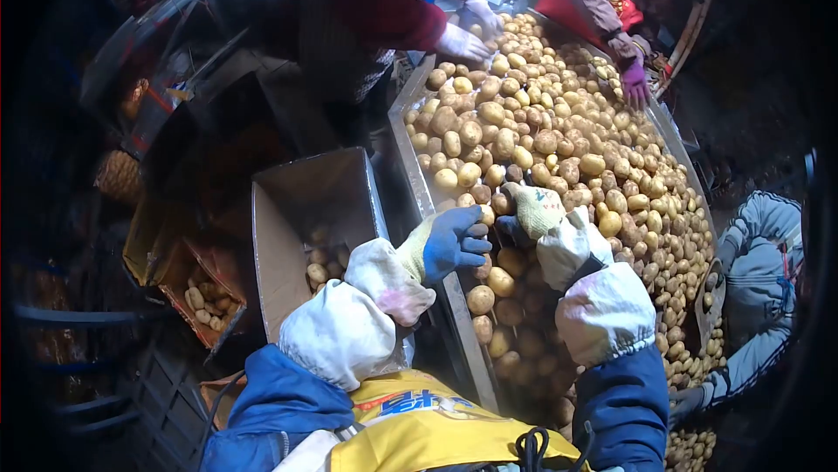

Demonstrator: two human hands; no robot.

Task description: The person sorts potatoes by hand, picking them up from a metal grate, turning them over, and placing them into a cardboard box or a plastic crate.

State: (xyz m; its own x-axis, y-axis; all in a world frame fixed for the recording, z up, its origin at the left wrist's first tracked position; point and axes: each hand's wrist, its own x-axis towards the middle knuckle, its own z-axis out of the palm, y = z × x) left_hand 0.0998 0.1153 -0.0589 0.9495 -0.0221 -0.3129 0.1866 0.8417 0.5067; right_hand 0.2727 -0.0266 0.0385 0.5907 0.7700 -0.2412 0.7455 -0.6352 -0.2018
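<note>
My left hand [454, 243], in a cream glove with a blue coated palm, is over the near left edge of the sorting table. Its fingers are apart and point right towards the potatoes [501, 281]; no object shows in it. Further right, my right hand [534, 210] reaches onto the heap in a similar glove with print on its back. Potatoes lie right beside its fingertips, but its fingers are mostly hidden, so a grip cannot be made out. White sleeve covers wrap both my wrists.
A metal rim [410, 162] borders the potato-covered table. Left of it stands a cardboard box [297, 201] with a few potatoes inside. A smaller box [209, 284] also holds potatoes. Co-workers' gloved hands [467, 40] [635, 79] touch the far side; another person [759, 271] is at right.
</note>
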